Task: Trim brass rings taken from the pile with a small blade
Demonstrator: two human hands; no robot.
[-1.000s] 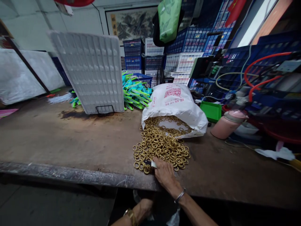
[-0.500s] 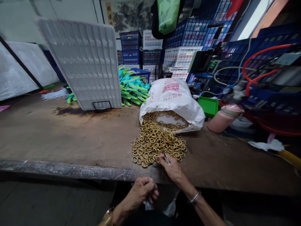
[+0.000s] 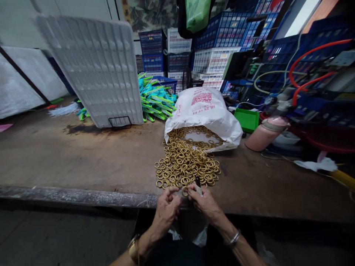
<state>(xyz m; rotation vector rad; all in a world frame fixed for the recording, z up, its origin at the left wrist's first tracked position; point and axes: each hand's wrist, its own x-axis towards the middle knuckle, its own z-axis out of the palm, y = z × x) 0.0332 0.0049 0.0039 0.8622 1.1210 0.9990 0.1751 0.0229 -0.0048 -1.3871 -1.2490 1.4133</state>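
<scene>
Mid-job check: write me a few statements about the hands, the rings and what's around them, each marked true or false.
1. The right hand holds a gold ring at its fingertips. True.
2. A pile of rings spreads from the mouth of the white bag onto the table. True.
3. The left hand is inside the white bag. False: the left hand is beside the right hand, at the table's near edge.
4. The pink bottle is left of the white bag. False: it is to the right.
5. The ribbed panel lies flat. False: it stands up on the table, leaning.
</scene>
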